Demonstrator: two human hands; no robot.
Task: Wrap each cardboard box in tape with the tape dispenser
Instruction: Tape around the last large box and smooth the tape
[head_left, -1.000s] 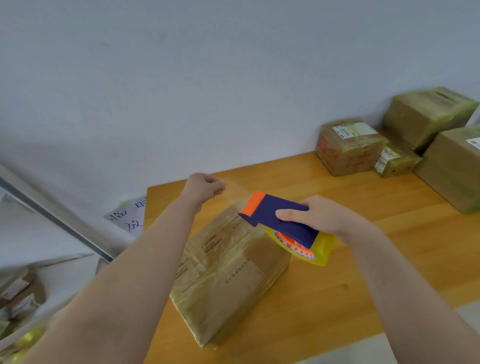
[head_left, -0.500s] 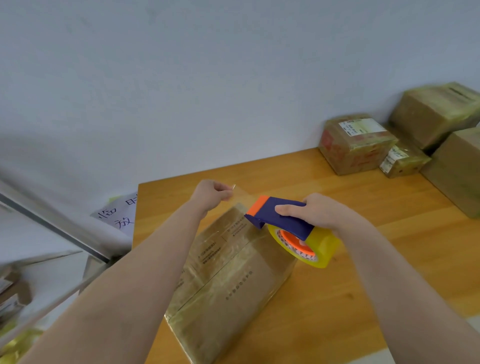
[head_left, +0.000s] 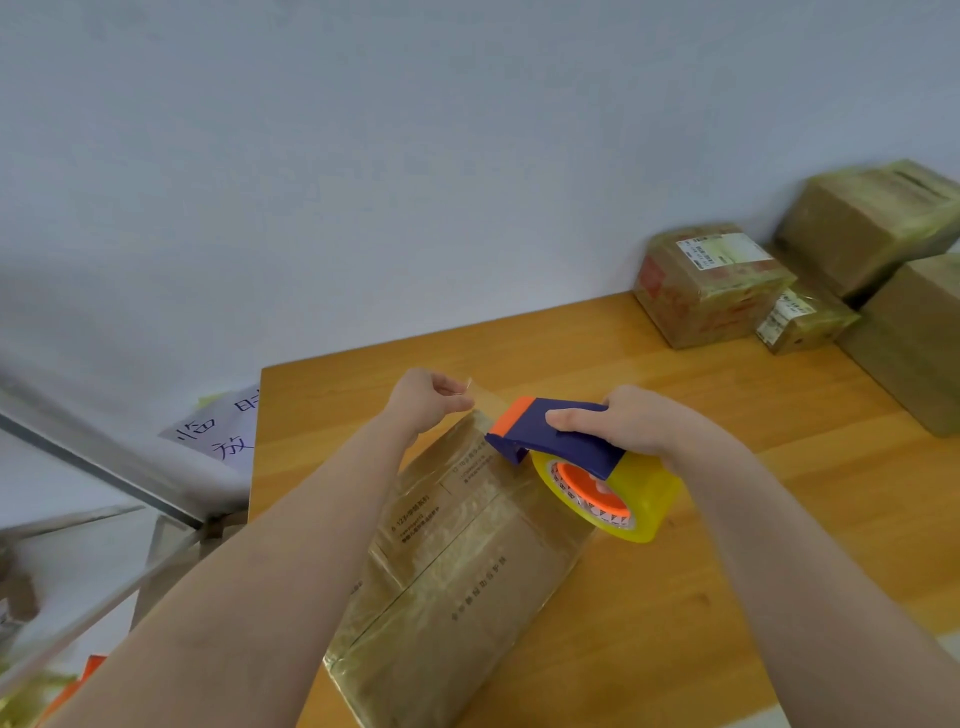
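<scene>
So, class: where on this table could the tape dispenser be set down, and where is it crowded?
Bare table lies between the near box and the far boxes, and beyond the left hand. Crowded: far right corner.

Bare left forearm (head_left: 291, 561), bare right forearm (head_left: 779, 561)

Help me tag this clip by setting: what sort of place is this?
Probably a parcel-packing room: labelled, taped boxes piled against the wall, a tape dispenser in the right hand, a cardboard box on the wooden table.
</scene>
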